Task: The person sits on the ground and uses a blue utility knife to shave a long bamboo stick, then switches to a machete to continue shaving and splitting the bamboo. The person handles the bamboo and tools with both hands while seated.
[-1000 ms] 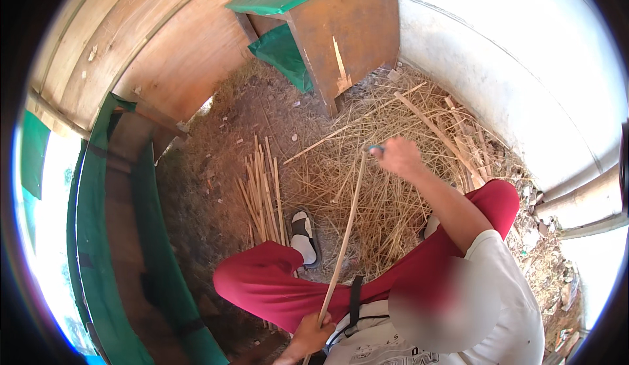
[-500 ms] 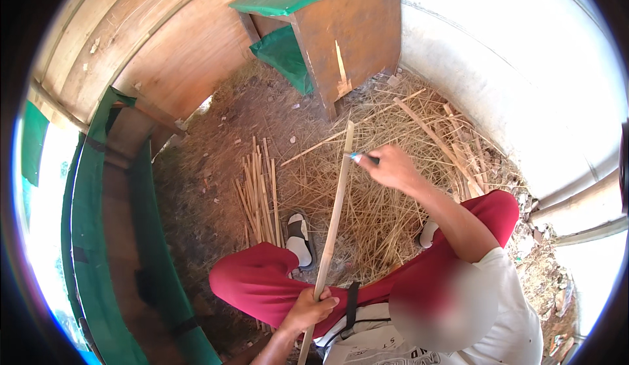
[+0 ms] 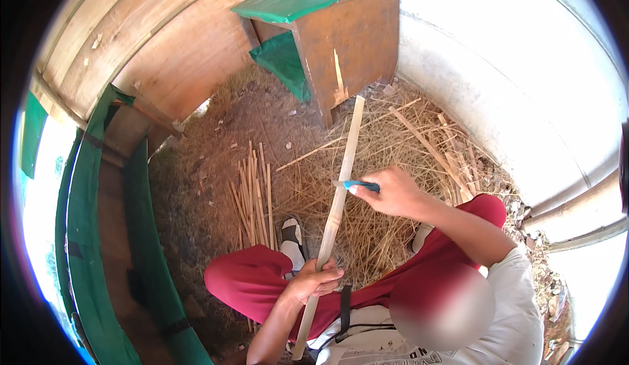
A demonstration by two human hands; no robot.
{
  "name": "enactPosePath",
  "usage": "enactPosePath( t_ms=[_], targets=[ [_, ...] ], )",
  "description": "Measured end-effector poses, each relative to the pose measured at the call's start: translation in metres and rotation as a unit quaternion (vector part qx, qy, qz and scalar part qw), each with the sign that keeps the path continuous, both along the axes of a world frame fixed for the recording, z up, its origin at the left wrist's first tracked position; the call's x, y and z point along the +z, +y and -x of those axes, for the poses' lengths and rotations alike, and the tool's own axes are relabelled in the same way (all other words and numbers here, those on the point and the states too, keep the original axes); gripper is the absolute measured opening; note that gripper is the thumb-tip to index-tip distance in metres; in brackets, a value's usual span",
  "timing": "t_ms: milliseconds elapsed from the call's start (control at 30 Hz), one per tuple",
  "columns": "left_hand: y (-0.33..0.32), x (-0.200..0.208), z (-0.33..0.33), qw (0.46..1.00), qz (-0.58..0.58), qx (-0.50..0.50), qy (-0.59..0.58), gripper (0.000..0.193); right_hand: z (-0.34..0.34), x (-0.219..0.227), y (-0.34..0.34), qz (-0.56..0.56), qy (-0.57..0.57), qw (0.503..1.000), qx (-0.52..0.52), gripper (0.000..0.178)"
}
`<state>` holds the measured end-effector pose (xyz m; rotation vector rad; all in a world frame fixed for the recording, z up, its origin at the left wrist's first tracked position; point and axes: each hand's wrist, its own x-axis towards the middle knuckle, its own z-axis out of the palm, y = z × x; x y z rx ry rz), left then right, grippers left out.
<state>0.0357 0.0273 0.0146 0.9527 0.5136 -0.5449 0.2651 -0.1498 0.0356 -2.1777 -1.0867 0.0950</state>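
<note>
A long pale bamboo strip (image 3: pixel 343 188) runs slantwise from beside my lap out toward the far side. My left hand (image 3: pixel 316 281) is wrapped round its lower part, over my crossed legs. In my right hand (image 3: pixel 394 191) is a knife (image 3: pixel 360 186) with a blue and dark handle. Its blade points left and lies across the strip about midway between the far tip and my left hand. Whether the blade's edge bites into the bamboo is too small to tell.
Thin split sticks (image 3: pixel 254 195) lie bundled on the dirt floor to the left. Straw-like shavings (image 3: pixel 386 234) cover the ground ahead and right, with longer strips (image 3: pixel 429 141) on them. A wooden box with a green cover (image 3: pixel 347 57) stands beyond; a green-edged wooden trough (image 3: pixel 141 234) curves along the left.
My right hand and the knife have come nearer to me, lower along the strip. The strip's far end now reaches farther out, and my left hand has shifted slightly away from me.
</note>
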Motion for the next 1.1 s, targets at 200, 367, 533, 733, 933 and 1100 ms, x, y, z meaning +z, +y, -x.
enactPosePath(
  t_ms=[200, 367, 533, 733, 933, 1100],
  targets=[
    [-0.012, -0.025, -0.002, 0.905, -0.409, 0.009, -0.115, 0.030, 0.015, -0.037, 0.018, 0.002, 0.018, 0.999, 0.049, 0.040],
    [-0.010, -0.031, -0.004, 0.827, -0.546, 0.006, -0.134, 0.027, 0.018, -0.035, 0.019, 0.043, 0.012, 0.997, 0.068, 0.044],
    [-0.020, -0.011, -0.009, 0.770, -0.634, 0.017, -0.074, 0.025, 0.018, -0.037, 0.023, 0.048, -0.003, 0.996, 0.081, 0.044],
    [-0.022, -0.011, -0.005, 0.740, -0.667, 0.031, -0.074, 0.029, 0.020, -0.048, 0.026, 0.002, -0.035, 0.997, 0.067, 0.039],
    [-0.030, -0.002, 0.006, 0.753, -0.655, 0.011, -0.068, 0.026, 0.014, -0.047, 0.026, 0.044, -0.067, 0.995, 0.056, 0.047],
    [-0.030, -0.001, 0.015, 0.767, -0.635, 0.018, -0.089, 0.025, 0.014, -0.050, 0.031, 0.070, -0.041, 0.996, 0.033, 0.048]
  ],
)
